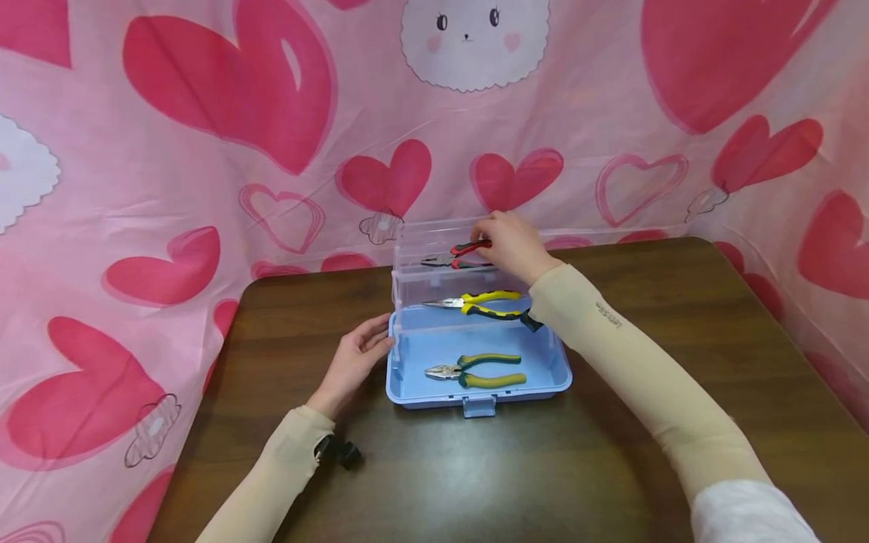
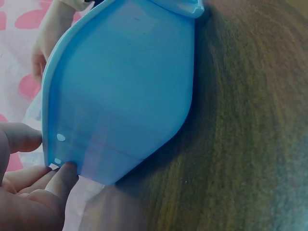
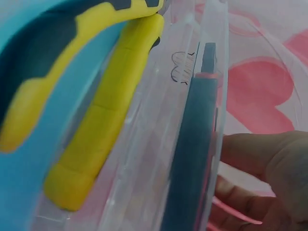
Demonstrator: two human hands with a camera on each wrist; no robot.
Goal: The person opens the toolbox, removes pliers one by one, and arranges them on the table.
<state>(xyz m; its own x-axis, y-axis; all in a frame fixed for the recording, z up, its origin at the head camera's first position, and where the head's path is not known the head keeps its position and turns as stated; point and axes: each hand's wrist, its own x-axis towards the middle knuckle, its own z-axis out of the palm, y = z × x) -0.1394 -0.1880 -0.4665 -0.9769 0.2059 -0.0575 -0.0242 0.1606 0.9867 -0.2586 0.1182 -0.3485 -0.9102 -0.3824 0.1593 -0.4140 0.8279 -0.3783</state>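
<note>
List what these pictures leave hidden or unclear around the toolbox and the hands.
- Head view: the right hand covers the red pliers' handle ends, so its grip is unclear.
- Head view: the yellow pliers' handle tips vanish behind the sleeve.
- Left wrist view: the toolbox wall blocks its inside; the left hand is cut off by the edge.
- Right wrist view: close and blurred; the clear tray hides the tool tips.

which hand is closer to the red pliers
Right. The right hand holds the red pliers by their handles at the clear tray; the left hand rests against the blue box, lower left.
</note>
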